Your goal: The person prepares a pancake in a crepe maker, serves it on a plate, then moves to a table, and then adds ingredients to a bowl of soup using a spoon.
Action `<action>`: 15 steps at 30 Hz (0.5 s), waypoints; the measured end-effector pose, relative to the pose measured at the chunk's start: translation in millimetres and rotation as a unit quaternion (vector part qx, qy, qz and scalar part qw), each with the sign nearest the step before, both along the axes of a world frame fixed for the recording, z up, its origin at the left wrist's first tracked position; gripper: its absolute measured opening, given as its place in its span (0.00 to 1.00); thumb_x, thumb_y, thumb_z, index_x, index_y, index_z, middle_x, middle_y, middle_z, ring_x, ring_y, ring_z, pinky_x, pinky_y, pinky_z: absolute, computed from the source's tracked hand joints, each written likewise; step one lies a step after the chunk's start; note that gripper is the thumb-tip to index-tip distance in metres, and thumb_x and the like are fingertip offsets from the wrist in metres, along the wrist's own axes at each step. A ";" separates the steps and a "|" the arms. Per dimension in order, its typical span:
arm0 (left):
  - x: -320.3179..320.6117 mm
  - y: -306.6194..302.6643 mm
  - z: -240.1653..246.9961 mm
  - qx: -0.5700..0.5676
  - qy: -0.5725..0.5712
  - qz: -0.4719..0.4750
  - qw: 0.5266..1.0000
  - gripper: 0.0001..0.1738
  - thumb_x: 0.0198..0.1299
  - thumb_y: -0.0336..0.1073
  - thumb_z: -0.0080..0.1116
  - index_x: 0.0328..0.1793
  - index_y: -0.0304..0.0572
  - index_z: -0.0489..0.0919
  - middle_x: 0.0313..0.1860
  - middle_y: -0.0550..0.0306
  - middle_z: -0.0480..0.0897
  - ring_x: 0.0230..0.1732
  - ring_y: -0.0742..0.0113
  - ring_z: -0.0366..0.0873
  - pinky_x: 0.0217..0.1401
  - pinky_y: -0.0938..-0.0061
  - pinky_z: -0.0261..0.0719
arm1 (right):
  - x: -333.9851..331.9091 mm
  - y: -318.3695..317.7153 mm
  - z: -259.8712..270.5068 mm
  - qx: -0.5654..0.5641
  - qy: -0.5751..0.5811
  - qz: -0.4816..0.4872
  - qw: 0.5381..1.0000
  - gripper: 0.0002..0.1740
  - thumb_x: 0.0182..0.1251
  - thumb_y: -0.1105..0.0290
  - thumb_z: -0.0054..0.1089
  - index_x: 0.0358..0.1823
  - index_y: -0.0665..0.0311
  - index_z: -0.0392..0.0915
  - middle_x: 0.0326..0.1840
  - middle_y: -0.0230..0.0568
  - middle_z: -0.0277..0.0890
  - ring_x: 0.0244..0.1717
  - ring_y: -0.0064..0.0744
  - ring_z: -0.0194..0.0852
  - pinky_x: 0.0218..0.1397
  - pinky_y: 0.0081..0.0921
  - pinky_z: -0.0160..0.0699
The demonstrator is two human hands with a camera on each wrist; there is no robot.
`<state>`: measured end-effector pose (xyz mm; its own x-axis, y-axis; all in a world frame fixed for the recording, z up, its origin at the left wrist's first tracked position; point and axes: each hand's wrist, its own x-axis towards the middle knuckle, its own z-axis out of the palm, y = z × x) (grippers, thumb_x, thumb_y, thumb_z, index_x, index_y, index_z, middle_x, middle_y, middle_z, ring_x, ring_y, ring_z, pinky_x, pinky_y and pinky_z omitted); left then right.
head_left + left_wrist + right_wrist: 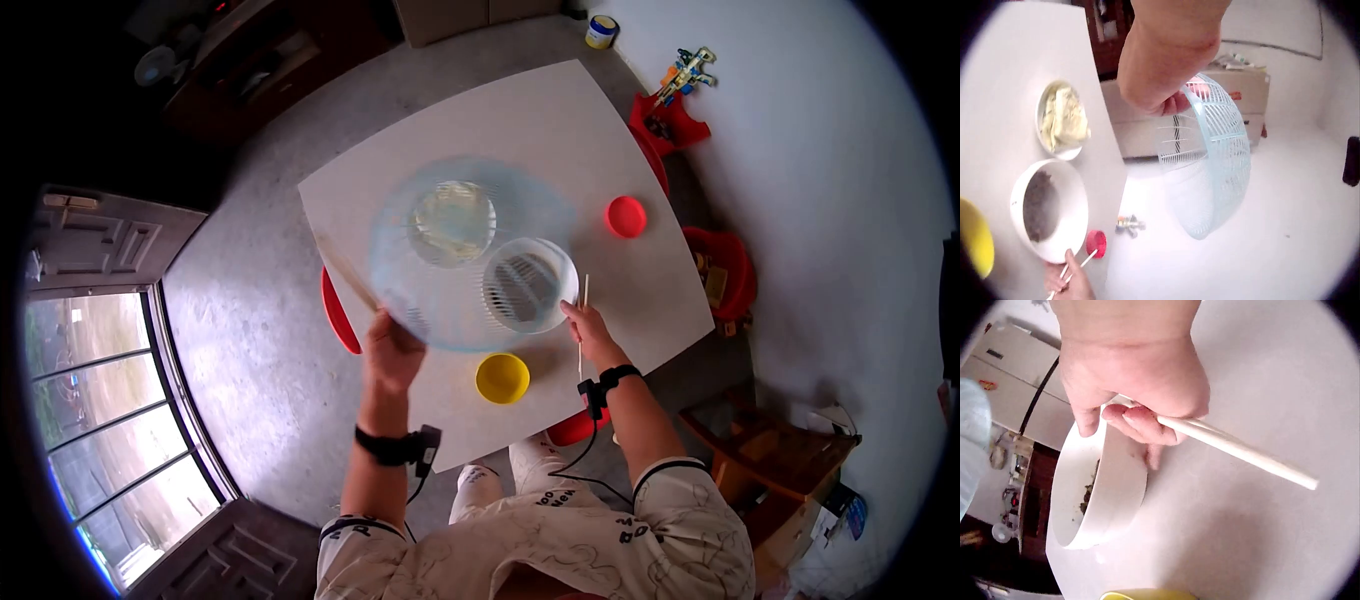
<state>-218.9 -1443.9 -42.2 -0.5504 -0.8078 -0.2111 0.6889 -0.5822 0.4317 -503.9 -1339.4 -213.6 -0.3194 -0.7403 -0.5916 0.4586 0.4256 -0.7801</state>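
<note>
My left hand [393, 352] grips the rim of a light blue slatted food cover [1225, 144], raised and tilted. The cover is blurred in the head view and overlaps both food dishes there. My right hand [590, 328] holds a pair of pale chopsticks [1247, 453], with its thumb at the rim of a white bowl [1113, 494]. Dark chopped food [1041, 206] lies in that bowl. Beyond it, a white dish [1040, 119] carries pale yellow folded food [1063, 119].
A yellow bowl [503, 378] stands near the front of the white table [540, 100]. To the right sits a small red dish [626, 216]. Red stools [340, 315] are around the table, and a wooden chair [750, 450] stands at the right.
</note>
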 end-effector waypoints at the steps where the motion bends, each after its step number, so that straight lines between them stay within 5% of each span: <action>1: 20.8 0.8 5.9 -0.022 -0.010 0.028 0.999 0.18 0.61 0.38 0.41 0.55 0.42 0.70 0.54 0.58 0.75 0.57 0.63 0.70 0.63 0.64 0.63 | -1.5 -2.3 -5.0 0.006 -0.061 0.012 0.998 0.13 0.57 0.60 0.59 0.25 0.55 0.64 0.13 0.25 0.56 0.08 0.17 0.46 0.11 0.17 0.43; 6: 100.5 40.5 59.6 -0.001 -0.077 0.184 0.980 0.20 0.63 0.37 0.36 0.58 0.37 0.68 0.58 0.52 0.72 0.60 0.56 0.67 0.64 0.57 0.61 | -0.3 -15.3 -12.2 0.017 -0.151 0.030 0.988 0.11 0.57 0.64 0.58 0.29 0.56 0.64 0.12 0.24 0.54 0.07 0.16 0.46 0.10 0.16 0.43; 15: 233.3 168.0 59.9 -0.056 -0.044 0.318 0.945 0.20 0.65 0.38 0.35 0.58 0.38 0.68 0.57 0.54 0.73 0.60 0.56 0.67 0.63 0.55 0.61 | -4.1 -6.9 45.4 -0.039 0.035 0.026 0.998 0.09 0.56 0.67 0.57 0.37 0.59 0.70 0.16 0.26 0.62 0.07 0.16 0.48 0.09 0.18 0.44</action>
